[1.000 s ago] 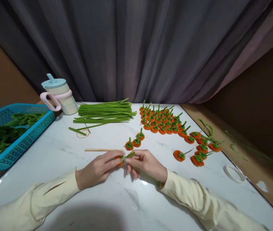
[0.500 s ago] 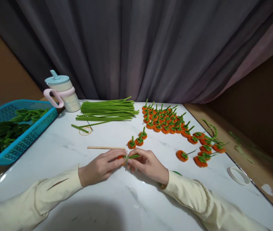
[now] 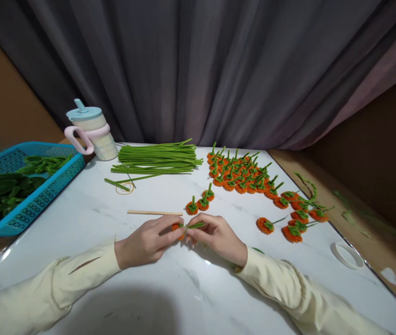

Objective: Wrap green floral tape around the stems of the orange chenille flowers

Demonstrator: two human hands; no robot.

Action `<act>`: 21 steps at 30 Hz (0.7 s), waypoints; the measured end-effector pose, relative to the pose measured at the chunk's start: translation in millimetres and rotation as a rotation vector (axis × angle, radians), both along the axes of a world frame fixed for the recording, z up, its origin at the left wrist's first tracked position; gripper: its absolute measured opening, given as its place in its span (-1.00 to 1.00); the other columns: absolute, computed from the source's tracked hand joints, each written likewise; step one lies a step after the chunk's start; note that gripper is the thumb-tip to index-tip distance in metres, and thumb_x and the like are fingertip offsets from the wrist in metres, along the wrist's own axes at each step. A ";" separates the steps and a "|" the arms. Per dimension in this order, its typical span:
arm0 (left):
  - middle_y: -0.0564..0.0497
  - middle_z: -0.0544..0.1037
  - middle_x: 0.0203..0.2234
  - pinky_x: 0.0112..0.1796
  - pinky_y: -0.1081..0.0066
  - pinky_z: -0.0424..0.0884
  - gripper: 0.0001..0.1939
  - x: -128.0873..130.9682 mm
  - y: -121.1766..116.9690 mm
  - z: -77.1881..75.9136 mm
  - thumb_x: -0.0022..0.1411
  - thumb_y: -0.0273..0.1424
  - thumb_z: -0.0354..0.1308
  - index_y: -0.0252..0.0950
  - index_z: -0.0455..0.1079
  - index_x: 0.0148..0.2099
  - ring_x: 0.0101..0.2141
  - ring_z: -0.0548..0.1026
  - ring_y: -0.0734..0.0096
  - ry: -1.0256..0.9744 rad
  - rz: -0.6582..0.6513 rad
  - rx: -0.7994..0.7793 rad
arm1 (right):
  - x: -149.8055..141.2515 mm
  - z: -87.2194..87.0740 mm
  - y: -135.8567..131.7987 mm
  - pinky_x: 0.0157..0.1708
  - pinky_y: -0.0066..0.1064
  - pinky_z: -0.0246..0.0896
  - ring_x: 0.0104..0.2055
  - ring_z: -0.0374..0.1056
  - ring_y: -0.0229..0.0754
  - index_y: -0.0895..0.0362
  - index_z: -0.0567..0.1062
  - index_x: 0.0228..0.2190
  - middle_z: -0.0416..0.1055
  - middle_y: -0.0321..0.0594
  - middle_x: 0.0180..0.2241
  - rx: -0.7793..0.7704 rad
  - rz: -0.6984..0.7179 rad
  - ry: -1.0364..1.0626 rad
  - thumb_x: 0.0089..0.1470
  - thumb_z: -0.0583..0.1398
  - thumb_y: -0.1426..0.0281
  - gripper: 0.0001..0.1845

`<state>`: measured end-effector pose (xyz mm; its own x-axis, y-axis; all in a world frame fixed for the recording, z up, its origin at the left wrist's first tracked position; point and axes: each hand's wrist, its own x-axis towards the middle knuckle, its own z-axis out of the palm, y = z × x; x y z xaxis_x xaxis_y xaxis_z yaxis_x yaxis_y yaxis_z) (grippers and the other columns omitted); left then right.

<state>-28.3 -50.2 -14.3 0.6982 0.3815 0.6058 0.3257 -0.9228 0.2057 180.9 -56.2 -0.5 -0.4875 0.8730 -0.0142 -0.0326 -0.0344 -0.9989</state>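
Between my hands is a small orange pipe-cleaner fruit (image 3: 177,227), mostly covered by fingers. Its green pipe-cleaner stem (image 3: 196,225) points to the right. My left hand (image 3: 151,242) is closed around the orange body, thumb and fingers pinching it. Against the base of the stem, my right hand (image 3: 217,238) pinches with thumb and forefinger. Something pale and thin shows where the fingertips meet, too small to make out. Just beyond the hands stand several finished-looking orange fruits (image 3: 192,207) with upright green stems. A thin wooden stick (image 3: 154,213) lies behind my left hand.
Green pipe cleaners (image 3: 156,158) lie in a pile at the back, beside a lidded cup (image 3: 103,142). A blue basket (image 3: 49,191) of green leaf shapes sits left. More orange fruits (image 3: 241,186) cluster back right, and a white tape-like ring (image 3: 347,256) lies near the right edge.
The view has shifted slightly, so the table things sit a little right and higher. The stem in my fingers has tipped from slanting upward to nearly level. Both hands keep their hold.
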 end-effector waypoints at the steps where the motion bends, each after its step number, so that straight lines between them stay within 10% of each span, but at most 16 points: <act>1: -0.23 0.44 -0.17 -0.24 0.35 0.48 -0.61 -0.3 0.2 0.0 0.22 -0.61 -0.12 -0.28 0.20 0.08 -0.12 0.46 0.25 0.012 -0.007 0.028 | -0.1 0.0 0.1 -0.50 -0.45 0.26 -0.55 0.33 -0.30 0.19 0.42 -0.43 0.43 -0.25 -0.54 -0.013 0.001 0.012 -0.02 0.27 0.18 -0.70; 16: -0.18 0.47 -0.27 -0.29 0.39 0.48 -0.69 1.6 -0.1 6.7 0.23 -0.61 -0.12 -0.35 0.21 0.01 -0.22 0.45 0.30 0.032 -0.016 0.072 | -0.1 2.7 0.2 -0.54 -0.48 0.20 -0.54 0.34 -0.31 0.21 0.41 -0.44 0.43 -0.24 -0.55 -0.087 0.027 0.029 -0.03 0.28 0.18 -0.67; 21: -0.12 0.46 -0.27 -0.24 0.43 0.45 -0.71 4.7 -4.3 8.4 0.20 -0.63 -0.09 -0.31 0.28 -0.06 -0.24 0.45 0.38 -0.069 -0.015 -0.184 | 0.1 2.4 -0.3 -0.51 -0.48 0.24 -0.54 0.34 -0.32 0.21 0.41 -0.45 0.44 -0.25 -0.56 -0.063 0.039 0.028 -0.04 0.29 0.20 -0.68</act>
<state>-23.6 -54.5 -5.9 0.6636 0.4801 0.5737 0.2914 -0.8722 0.3928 181.0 -56.4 1.9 -0.5225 0.8509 -0.0543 -0.0582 -0.0991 -0.9934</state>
